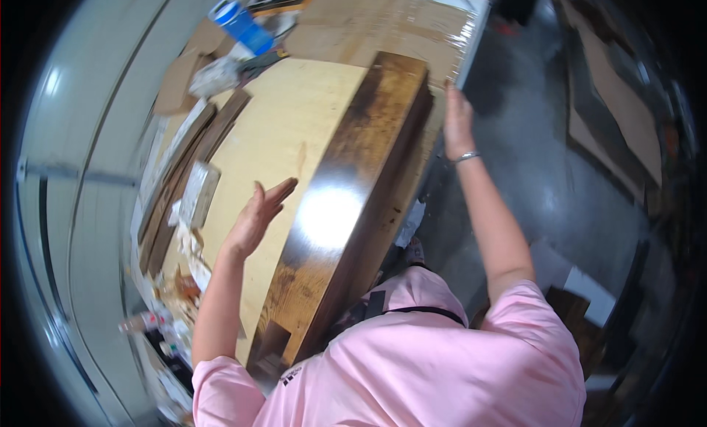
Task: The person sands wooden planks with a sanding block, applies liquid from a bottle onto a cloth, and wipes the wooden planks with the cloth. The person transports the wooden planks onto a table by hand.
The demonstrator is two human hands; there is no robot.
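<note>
Here we have a long, dark-stained glossy wooden board (346,199) lying lengthwise on the pale plywood sheet (283,132) that covers the tabletop (471,29), its far end reaching toward the cardboard wrapped in clear film (383,22). Our right hand (456,121) lies flat against the board's right edge near the far end, fingers extended and closed on nothing. Our left hand (258,217) hovers open just to the left of the board, palm turned toward it; whether it touches the wood we cannot tell. To shift the board well, we judge that both palms should press evenly on opposite sides, so it slides straight instead of pivoting. The glossy face looks slippery, so a firm, flat contact matters. Left of the board, narrow wood strips (184,169) and scattered clutter (177,287) crowd the plywood; we keep clear of them.
</note>
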